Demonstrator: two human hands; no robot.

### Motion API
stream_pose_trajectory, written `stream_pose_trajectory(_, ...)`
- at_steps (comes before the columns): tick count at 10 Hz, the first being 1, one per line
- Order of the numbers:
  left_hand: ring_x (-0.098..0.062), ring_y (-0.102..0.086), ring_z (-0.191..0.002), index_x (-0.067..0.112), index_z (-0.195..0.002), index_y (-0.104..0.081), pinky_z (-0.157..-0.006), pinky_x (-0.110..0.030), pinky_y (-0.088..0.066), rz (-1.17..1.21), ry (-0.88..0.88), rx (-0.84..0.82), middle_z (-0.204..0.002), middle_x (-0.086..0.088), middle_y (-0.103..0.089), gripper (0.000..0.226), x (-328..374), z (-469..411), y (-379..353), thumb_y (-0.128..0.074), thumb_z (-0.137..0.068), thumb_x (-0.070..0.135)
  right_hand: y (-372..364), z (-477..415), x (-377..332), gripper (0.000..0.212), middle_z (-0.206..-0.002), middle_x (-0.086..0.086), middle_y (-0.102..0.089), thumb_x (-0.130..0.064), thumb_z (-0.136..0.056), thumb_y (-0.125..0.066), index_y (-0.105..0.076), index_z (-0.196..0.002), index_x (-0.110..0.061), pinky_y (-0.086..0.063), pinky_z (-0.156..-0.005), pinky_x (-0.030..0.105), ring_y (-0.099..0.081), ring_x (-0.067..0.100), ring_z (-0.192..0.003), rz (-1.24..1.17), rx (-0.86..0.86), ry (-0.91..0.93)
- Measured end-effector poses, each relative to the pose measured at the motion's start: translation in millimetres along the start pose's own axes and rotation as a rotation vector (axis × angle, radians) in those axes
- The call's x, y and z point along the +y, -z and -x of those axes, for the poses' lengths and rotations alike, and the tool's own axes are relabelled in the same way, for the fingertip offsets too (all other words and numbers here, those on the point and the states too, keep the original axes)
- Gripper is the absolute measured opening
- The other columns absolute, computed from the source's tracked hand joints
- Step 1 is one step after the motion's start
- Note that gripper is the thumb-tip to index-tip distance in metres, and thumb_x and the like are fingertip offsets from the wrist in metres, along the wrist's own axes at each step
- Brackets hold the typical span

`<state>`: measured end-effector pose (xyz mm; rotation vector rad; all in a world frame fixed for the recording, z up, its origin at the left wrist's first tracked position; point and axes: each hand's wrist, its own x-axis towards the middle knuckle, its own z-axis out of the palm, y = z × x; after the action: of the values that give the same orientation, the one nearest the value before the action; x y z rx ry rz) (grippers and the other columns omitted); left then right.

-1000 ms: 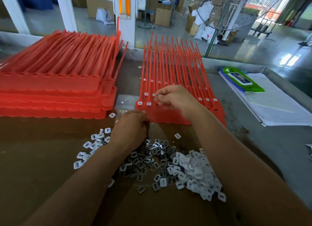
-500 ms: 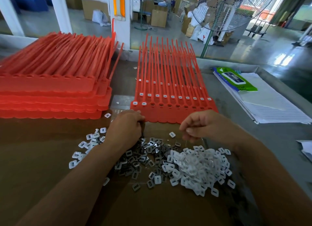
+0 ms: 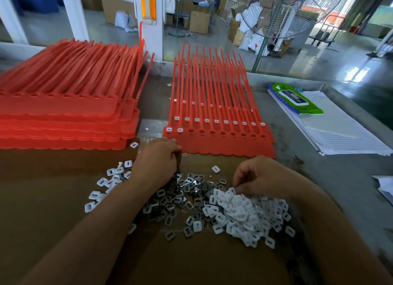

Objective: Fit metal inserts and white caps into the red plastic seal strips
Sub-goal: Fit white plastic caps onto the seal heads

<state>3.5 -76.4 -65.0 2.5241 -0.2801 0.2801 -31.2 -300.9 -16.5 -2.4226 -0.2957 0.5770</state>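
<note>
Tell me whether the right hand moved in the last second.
Yes: the right hand drew back from the red seal strips to the white caps pile.

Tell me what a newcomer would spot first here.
A tall stack of red strips stands at left, with a flatter batch in the middle. Nearer, white caps and dark metal inserts lie heaped on the brown board, the right hand at the caps and the left hand by the inserts.

Right hand (image 3: 260, 178) down at white caps (image 3: 244, 210)
</note>
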Motion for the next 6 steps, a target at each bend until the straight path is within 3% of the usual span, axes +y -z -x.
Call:
stream_pose_trajectory(4, -0.014, -0.045, -0.121, 0.009, -0.114, -0.062, -0.102, -0.021, -0.025, -0.008, -0.008, -0.004, -0.128, -0.005, -0.055, 0.036, -0.3, 1.2, 0.6, -0.045, -0.083, 0.000, -1.9, -0.2, 3.2, 0.018, -0.063, -0.013, -0.063, -0.013, -0.078, -0.070, -0.062, -0.071, -0.026, -0.043, -0.053, 0.009, -0.057, -0.006, -0.056, 0.065, -0.008, 0.053)
stream_pose_trajectory(6, -0.014, -0.044, -0.122, 0.011, -0.114, -0.062, -0.103, -0.021, -0.025, -0.017, -0.006, -0.008, -0.129, -0.004, -0.054, 0.036, -1.5, -0.2, -0.8, -0.045, -0.084, 0.001, 2.7, 3.7, 8.3, 0.016, -0.065, -0.008, -0.061, -0.012, -0.085, -0.061, -0.056, -0.076, -0.023, -0.042, -0.053, 0.011, -0.053, -0.005, -0.054, 0.005, 0.031, 0.071)
